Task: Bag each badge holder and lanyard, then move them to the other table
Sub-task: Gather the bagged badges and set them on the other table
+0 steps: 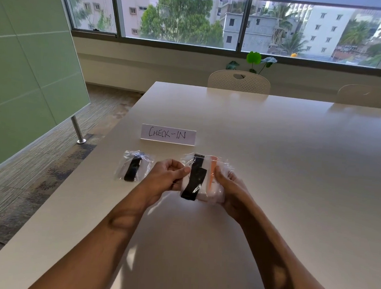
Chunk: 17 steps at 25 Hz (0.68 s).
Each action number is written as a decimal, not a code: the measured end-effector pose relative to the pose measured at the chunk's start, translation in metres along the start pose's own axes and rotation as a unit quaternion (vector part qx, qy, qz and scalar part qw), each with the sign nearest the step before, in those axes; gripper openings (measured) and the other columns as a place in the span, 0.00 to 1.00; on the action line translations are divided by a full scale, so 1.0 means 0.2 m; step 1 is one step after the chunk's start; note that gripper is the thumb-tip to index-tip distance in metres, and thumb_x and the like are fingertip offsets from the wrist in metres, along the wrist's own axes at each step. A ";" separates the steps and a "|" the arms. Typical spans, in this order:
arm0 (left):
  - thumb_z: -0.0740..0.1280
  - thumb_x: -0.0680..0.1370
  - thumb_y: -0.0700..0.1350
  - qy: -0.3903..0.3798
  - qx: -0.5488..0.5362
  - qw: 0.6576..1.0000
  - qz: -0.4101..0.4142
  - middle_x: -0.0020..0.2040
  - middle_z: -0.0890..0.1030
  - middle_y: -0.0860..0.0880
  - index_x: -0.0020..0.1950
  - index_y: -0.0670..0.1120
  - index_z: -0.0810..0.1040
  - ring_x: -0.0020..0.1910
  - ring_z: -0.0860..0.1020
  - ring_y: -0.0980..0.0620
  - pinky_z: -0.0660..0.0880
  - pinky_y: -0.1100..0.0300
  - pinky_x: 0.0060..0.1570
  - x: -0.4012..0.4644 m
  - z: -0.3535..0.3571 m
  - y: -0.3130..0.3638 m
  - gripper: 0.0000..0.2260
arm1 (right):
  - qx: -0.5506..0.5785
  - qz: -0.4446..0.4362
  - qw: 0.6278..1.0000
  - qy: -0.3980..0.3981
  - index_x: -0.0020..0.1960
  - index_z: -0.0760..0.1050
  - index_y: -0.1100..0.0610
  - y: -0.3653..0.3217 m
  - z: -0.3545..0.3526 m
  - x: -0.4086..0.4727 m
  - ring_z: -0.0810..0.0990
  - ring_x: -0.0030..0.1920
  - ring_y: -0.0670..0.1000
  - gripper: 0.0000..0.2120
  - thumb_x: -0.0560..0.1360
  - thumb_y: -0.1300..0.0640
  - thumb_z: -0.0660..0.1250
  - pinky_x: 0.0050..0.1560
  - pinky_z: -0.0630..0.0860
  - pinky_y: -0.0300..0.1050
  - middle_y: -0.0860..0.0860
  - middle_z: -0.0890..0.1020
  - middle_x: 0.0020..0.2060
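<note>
From my seat at the head view, I see both hands raised just over the near part of the white counter (274,150), sharing a bundle of clear plastic bags (202,181). The left hand (167,176) pinches the bundle's left edge, thumb against curled fingers. The right hand (227,187) cups the right side, its fingers wrapped round behind the plastic and the thumb on the front. Inside the bundle I can make out a black lanyard (196,178) folded on itself, running top to bottom, and an orange lanyard (212,173) just beside it on the right (how many bags make up the bundle I cannot tell, the plastic glares too much). Any badge holder within shows only as pale blur.

To the left of the hands, a separate clear bag (135,166) lies flat on the counter near its left edge, with a black strap inside. Behind both, a small card reading "CHECK-IN" (168,134) stands upright facing me.

Two white chairs (239,81) sit at the far edge of the counter, a leafy plant (254,59) stands behind them below the window (182,17), and a green panel (28,65) fills the left side.
</note>
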State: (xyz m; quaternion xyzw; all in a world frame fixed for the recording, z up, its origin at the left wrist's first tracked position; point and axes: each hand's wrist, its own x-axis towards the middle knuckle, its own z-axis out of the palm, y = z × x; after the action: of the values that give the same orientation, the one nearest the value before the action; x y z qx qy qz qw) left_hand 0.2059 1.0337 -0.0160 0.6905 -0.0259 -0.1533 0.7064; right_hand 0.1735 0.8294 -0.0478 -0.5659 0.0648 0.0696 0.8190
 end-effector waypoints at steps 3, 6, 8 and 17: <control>0.71 0.75 0.42 0.004 -0.008 1.000 -0.006 0.45 0.82 0.44 0.51 0.43 0.75 0.39 0.82 0.51 0.79 0.59 0.35 0.02 -0.04 0.02 0.08 | -0.013 0.011 0.998 0.056 0.67 0.70 0.55 -0.02 -0.05 -0.01 0.84 0.53 0.60 0.24 0.74 0.51 0.71 0.44 0.82 0.58 0.59 0.81 0.57; 0.71 0.75 0.43 0.041 0.060 0.997 -0.003 0.46 0.80 0.44 0.51 0.43 0.75 0.41 0.80 0.49 0.78 0.57 0.37 0.06 -0.11 0.03 0.08 | -0.019 0.002 0.994 0.107 0.67 0.70 0.54 -0.04 -0.10 -0.01 0.84 0.51 0.57 0.24 0.74 0.52 0.72 0.44 0.83 0.57 0.56 0.82 0.56; 0.72 0.75 0.44 0.076 0.133 0.988 0.000 0.44 0.80 0.45 0.50 0.43 0.76 0.39 0.79 0.50 0.77 0.58 0.35 0.09 -0.15 0.02 0.08 | -0.019 -0.003 0.992 0.123 0.68 0.70 0.54 -0.05 -0.15 -0.02 0.83 0.53 0.58 0.26 0.73 0.52 0.73 0.51 0.81 0.61 0.55 0.81 0.57; 0.73 0.71 0.51 0.251 0.487 0.834 0.067 0.42 0.78 0.48 0.46 0.47 0.73 0.44 0.78 0.46 0.77 0.50 0.46 0.12 -0.09 0.00 0.13 | -0.068 -0.007 0.991 0.114 0.68 0.70 0.54 -0.06 -0.15 -0.03 0.83 0.54 0.56 0.26 0.73 0.50 0.72 0.51 0.82 0.58 0.54 0.81 0.57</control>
State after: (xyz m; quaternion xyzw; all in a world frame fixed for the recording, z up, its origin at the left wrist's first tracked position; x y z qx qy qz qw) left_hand 0.2327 1.0442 -0.0213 0.9567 0.0344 0.1053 0.2692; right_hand 0.1689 0.7965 -0.0457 -0.6247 0.1490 0.0030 0.7665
